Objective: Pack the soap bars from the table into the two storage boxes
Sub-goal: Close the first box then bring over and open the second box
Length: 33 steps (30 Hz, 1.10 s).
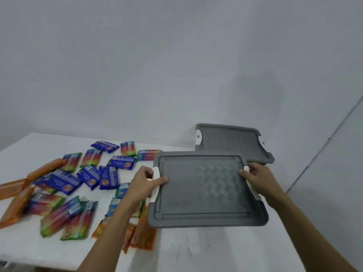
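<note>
Box lid (204, 189) between left grip (145, 183) and right grip (257, 177), soap bars (64, 180) leftward.

One head-worn wide-angle camera supplies the single view. It faces forward and down across the white table (196, 248), from above its near edge, toward the grey wall (176, 55) (which fills the upper half). The left hand (146, 183) and right hand (255, 177), at the grey lid (204, 189), lie nearest the lens, low centre.

Grey diamond-patterned lid (206, 193); blue, rainbow, orange soap bars (108, 177).
</note>
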### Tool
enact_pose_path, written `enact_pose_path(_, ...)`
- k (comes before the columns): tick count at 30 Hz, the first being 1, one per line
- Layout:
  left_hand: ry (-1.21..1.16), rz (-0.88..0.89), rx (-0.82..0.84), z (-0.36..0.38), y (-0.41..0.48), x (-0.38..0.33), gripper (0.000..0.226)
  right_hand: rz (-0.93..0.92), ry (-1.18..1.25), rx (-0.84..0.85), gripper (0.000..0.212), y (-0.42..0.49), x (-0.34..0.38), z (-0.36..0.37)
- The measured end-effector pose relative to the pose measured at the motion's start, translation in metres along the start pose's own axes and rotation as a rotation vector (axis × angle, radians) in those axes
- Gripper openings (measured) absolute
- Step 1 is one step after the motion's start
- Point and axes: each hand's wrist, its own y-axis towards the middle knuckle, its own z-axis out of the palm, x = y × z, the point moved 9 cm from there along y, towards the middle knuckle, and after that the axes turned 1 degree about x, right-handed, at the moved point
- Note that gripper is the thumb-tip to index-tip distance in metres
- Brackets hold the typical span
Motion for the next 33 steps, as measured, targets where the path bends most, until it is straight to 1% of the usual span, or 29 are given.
enact_pose_path(3,0.117,0.017,-0.038,0.029,0.005,-0.002,0.042,0.001,-0.007,-0.055,0.020,0.000,-0.019,-0.017)
enact_pose_path(6,0.167,0.024,-0.108,0.045,0.011,0.000,0.044,0.039,-0.013,-0.113,0.024,0.000,-0.040,-0.029)
enact_pose_path(9,0.192,0.081,-0.140,0.056,0.016,-0.010,0.044,0.065,-0.049,-0.148,0.028,0.005,-0.061,-0.032)
enact_pose_path(12,0.178,0.066,-0.123,0.059,0.024,-0.007,0.035,0.029,-0.072,-0.129,0.017,0.009,-0.064,-0.029)
enact_pose_path(13,0.156,0.047,-0.106,0.059,0.026,-0.004,0.033,0.031,-0.077,-0.122,0.019,0.011,-0.065,-0.029)
enact_pose_path(15,0.075,0.006,-0.057,0.061,0.030,0.003,0.029,0.058,-0.032,-0.137,0.033,0.014,-0.074,-0.032)
enact_pose_path(16,0.033,-0.005,-0.036,0.062,0.030,0.004,0.028,0.070,0.004,-0.148,0.035,0.015,-0.080,-0.034)
enact_pose_path(19,-0.133,-0.063,0.013,0.063,0.028,0.009,0.026,0.101,0.112,-0.149,0.035,0.015,-0.090,-0.034)
enact_pose_path(22,-0.339,-0.213,0.064,0.066,0.022,0.029,0.025,0.160,0.205,-0.122,0.039,0.011,-0.101,-0.028)
enact_pose_path(24,-0.386,-0.266,0.091,0.067,0.017,0.037,0.025,0.224,0.304,-0.090,0.041,0.007,-0.110,-0.023)
enact_pose_path(25,-0.364,-0.260,0.099,0.068,0.018,0.036,0.027,0.233,0.322,-0.090,0.040,0.005,-0.111,-0.022)
enact_pose_path(27,-0.264,-0.202,0.091,0.069,0.018,0.025,0.031,0.164,0.239,-0.163,0.032,0.004,-0.106,-0.030)
enact_pose_path(29,-0.056,-0.078,0.002,0.064,0.022,0.008,0.035,0.040,0.087,-0.310,0.030,0.002,-0.093,-0.047)
enact_pose_path(30,0.085,0.003,-0.063,0.061,0.024,-0.002,0.038,-0.016,0.011,-0.350,0.029,0.002,-0.087,-0.052)
enact_pose_path(31,0.214,0.072,-0.112,0.060,0.026,-0.011,0.039,-0.052,-0.059,-0.348,0.026,0.004,-0.082,-0.052)
enact_pose_path(33,0.378,0.118,-0.157,0.064,0.026,-0.020,0.038,-0.077,-0.188,-0.285,0.023,0.005,-0.078,-0.044)
